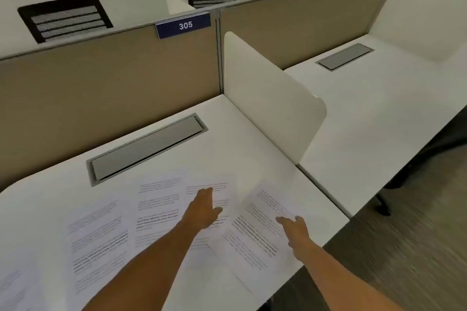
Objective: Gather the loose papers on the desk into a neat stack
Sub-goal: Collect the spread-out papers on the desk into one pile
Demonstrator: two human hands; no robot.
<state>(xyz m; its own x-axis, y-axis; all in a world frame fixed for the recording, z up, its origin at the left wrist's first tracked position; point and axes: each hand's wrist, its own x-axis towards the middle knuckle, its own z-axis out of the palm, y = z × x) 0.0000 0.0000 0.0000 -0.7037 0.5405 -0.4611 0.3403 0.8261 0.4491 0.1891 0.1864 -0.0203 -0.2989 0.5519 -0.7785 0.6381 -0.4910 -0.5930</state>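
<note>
Several printed paper sheets lie spread across the white desk (227, 134). One sheet (98, 240) sits at the left, one (158, 209) in the middle, one (217, 192) behind it, and a tilted sheet (255, 235) at the right. A further sheet (12, 285) shows at the lower left edge. My left hand (204, 207) lies flat, fingers spread, on the middle sheets. My right hand (295, 230) rests with open fingers on the right edge of the tilted sheet. Neither hand grips anything.
A grey cable flap (146, 149) is set into the desk behind the papers. A beige partition (101, 83) with a "305" sign (183, 25) closes the back. A white side divider (267, 98) stands at the right, next to another desk (374, 108).
</note>
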